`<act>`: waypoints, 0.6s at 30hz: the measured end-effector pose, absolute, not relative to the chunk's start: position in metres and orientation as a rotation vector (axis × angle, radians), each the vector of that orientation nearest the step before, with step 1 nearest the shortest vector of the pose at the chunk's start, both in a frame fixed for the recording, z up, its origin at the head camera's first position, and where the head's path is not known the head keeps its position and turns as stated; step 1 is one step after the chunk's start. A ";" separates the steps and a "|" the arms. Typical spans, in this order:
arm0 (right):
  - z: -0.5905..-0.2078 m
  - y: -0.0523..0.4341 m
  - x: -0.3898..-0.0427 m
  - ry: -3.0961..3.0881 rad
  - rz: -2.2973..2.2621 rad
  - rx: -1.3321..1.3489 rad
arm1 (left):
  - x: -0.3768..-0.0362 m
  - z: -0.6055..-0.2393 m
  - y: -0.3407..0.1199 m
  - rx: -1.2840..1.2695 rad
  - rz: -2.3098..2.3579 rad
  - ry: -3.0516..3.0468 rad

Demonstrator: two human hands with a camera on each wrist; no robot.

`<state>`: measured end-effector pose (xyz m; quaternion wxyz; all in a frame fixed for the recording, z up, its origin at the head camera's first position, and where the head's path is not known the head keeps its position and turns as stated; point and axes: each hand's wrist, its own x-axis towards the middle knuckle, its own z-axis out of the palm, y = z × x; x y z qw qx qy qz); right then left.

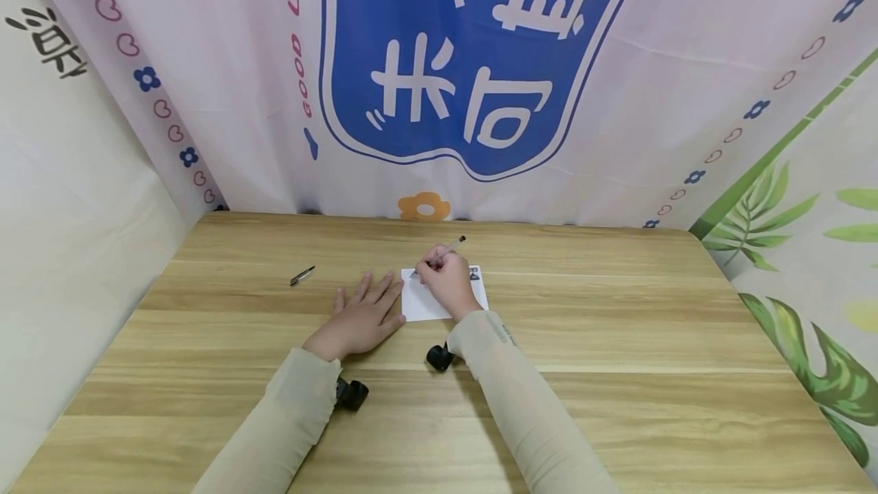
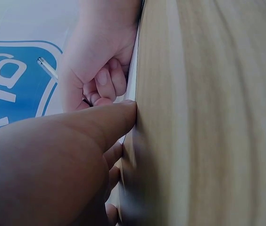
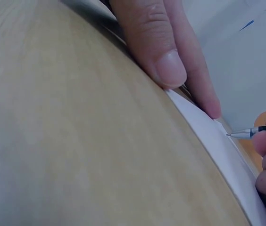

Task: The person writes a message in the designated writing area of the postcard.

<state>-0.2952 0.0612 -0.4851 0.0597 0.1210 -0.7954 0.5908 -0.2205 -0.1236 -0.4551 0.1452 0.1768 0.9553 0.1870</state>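
Furthest left on the wooden table (image 1: 617, 341) lies a pen cap (image 1: 302, 275), alone and well apart from your hands.

Next comes your left hand (image 1: 360, 319). You have it lying flat, palm down, with the fingers straight and spread a little, holding nothing. The fingertips (image 3: 170, 70) press on the table right at the left edge of the white paper (image 1: 425, 303); the right wrist view shows one fingertip just touching that edge. In the left wrist view the thumb (image 2: 109, 120) stretches along the table top towards the sheet.

The paper lies flat near the middle of the table, between your two hands and partly under the right one. A small dark mark shows at its far right corner, too small to read.

Your right hand (image 1: 447, 280) rests on the paper with its fingers curled tight round a pen (image 1: 449, 246). You pinch it low on the barrel, so the upper end slants up and away to the right, past your knuckles. The metal tip (image 3: 234, 134) sits at the paper's far left part; whether it actually touches the sheet, you cannot tell from these views.

Both sleeves reach back towards you, and a small black camera mount (image 1: 439, 357) hangs below each wrist, close over the table.
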 end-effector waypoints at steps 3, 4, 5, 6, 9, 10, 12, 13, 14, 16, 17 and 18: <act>-0.485 0.061 -0.295 -2.405 1.780 0.363 | -0.220 -0.455 -0.124 0.510 0.538 2.751; -0.485 0.061 -0.295 -2.406 1.776 0.360 | -0.220 -0.454 -0.124 0.511 0.537 2.751; -0.485 0.061 -0.295 -2.405 1.776 0.358 | -0.220 -0.454 -0.123 0.510 0.536 2.750; -0.484 0.061 -0.295 -2.405 1.776 0.356 | -0.220 -0.454 -0.123 0.510 0.534 2.749; -0.484 0.061 -0.294 -2.408 1.780 0.351 | -0.220 -0.453 -0.123 0.509 0.533 2.748; -0.483 0.061 -0.294 -2.406 1.784 0.350 | -0.220 -0.453 -0.123 0.510 0.530 2.748; -0.483 0.061 -0.294 -2.402 1.794 0.346 | -0.220 -0.454 -0.124 0.512 0.531 2.752; -0.484 0.061 -0.294 -2.400 1.798 0.342 | -0.220 -0.454 -0.124 0.513 0.531 2.754; -0.484 0.061 -0.294 -2.397 1.803 0.340 | -0.221 -0.454 -0.124 0.514 0.532 2.755; -0.484 0.061 -0.295 -2.395 1.804 0.339 | -0.221 -0.454 -0.124 0.514 0.531 2.756; -0.484 0.061 -0.295 -2.395 1.804 0.340 | -0.221 -0.454 -0.124 0.514 0.533 2.756; -0.485 0.061 -0.295 -2.396 1.802 0.342 | -0.221 -0.454 -0.123 0.513 0.532 2.755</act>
